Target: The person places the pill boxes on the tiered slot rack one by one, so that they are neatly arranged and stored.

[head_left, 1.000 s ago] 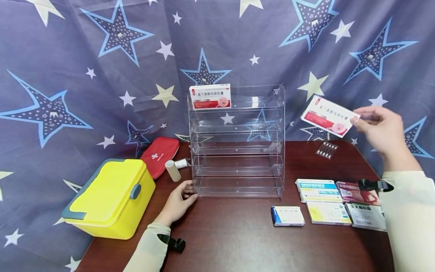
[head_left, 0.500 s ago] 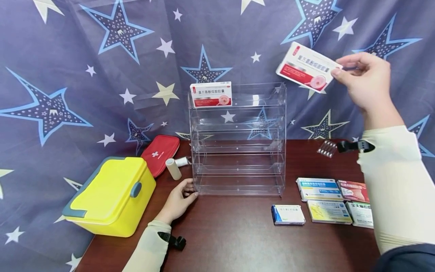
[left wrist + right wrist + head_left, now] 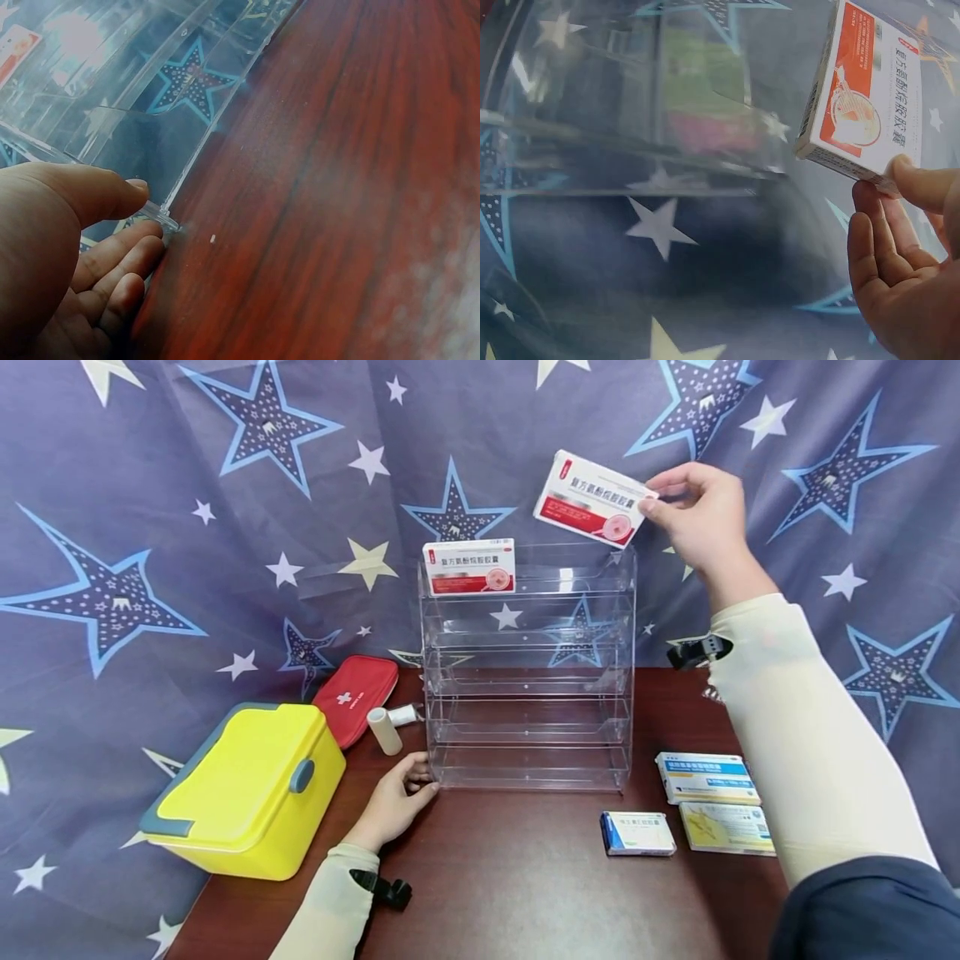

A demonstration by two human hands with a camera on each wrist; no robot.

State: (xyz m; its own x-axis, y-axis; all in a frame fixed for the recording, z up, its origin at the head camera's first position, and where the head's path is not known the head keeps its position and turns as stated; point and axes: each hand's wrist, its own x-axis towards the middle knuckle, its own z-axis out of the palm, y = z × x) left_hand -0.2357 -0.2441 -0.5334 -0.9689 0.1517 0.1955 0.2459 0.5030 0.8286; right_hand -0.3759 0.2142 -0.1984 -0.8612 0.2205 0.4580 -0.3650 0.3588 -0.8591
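A clear acrylic display rack (image 3: pixel 527 733) with several tiers stands upright on the table. At its lower left corner, my left hand (image 3: pixel 392 806) holds the edge; in the left wrist view the thumb (image 3: pixel 112 191) and fingers lie on either side of that corner. My right hand (image 3: pixel 701 518) pinches a white and red medicine box (image 3: pixel 596 500) by its right end, tilted, above the rack's upper right. The box's printed front (image 3: pixel 870 82) also shows in the right wrist view. A matching medicine box (image 3: pixel 470 567) sits on the top tier at the left.
Left of the rack are a yellow lidded box (image 3: pixel 247 785), a red first-aid pouch (image 3: pixel 356 697) and two small rolls, one upright (image 3: pixel 385 732). Several medicine boxes lie right, including a blue-white one (image 3: pixel 639 834); my right sleeve (image 3: pixel 810 718) covers others. A star-patterned curtain (image 3: pixel 322 485) hangs behind.
My right hand has carried the medicine box up and left, from beyond the rack's right side to above its top right. The left hand has stayed at the rack's corner.
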